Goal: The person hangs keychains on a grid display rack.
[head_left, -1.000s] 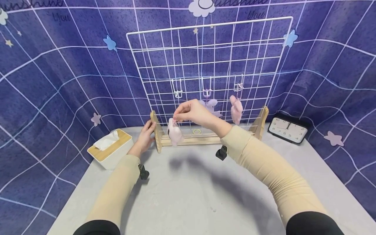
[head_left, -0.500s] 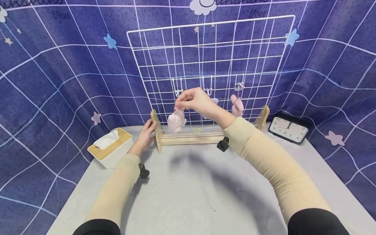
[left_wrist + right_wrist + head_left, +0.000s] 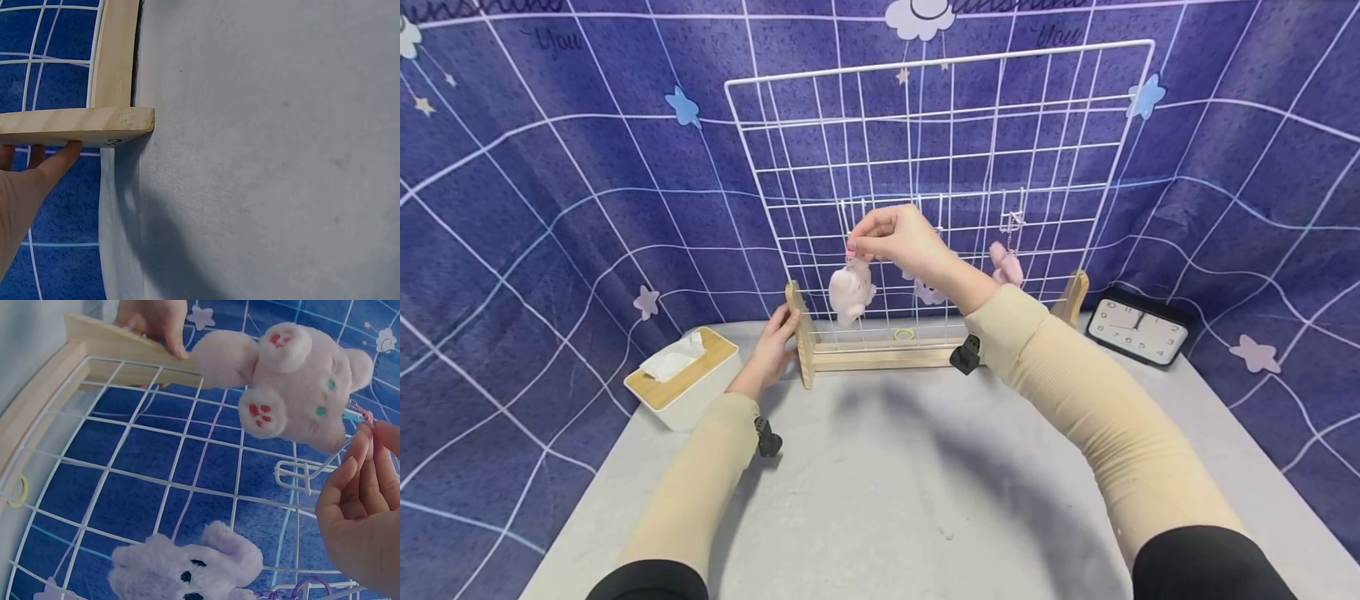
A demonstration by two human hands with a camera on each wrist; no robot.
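A pale pink plush cat keychain (image 3: 852,292) with green eyes and red paw pads hangs from my right hand (image 3: 908,246). The thumb and fingertips pinch its pink strap (image 3: 369,416), level with the hooks on the white wire grid (image 3: 940,156). In the right wrist view, a white double hook (image 3: 292,477) on the grid stands just beside the plush and the fingertips. My left hand (image 3: 769,350) grips the left wooden upright (image 3: 803,337) of the grid's stand. Its fingers pass behind the wood.
A purple plush (image 3: 187,569) and a pink plush (image 3: 1007,265) hang from hooks to the right. A tissue box (image 3: 685,379) sits left of the stand, and a clock (image 3: 1137,327) sits right of it. A yellow-green ring (image 3: 904,334) shows low behind the grid.
My right hand has risen with the plush cat from near the stand's bottom bar up to hook height; the plush has turned on its strap. The left hand stays on the upright.
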